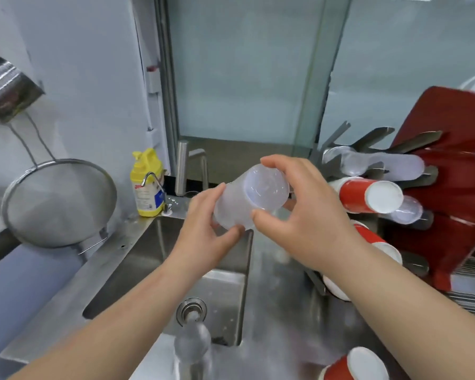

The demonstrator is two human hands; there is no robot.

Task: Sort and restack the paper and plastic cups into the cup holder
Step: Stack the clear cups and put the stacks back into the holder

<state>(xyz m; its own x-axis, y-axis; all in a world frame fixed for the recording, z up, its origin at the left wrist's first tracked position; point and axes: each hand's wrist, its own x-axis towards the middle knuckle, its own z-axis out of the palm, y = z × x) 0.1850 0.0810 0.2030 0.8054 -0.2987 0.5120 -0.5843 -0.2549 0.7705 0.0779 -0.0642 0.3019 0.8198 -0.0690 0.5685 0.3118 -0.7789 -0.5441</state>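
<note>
Gripping a clear plastic cup (251, 200) over the steel sink (176, 270), the left hand (203, 223) wraps its fingers around the cup's wall while the right hand (299, 212) pinches the cup's base end between thumb and fingers. To the right, the cup holder (379, 145) carries a red paper cup (368, 196) and more clear cups (381, 165) lying sideways on its prongs, in front of a red board (450, 165). Another red paper cup (354, 364) lies near the bottom edge.
</note>
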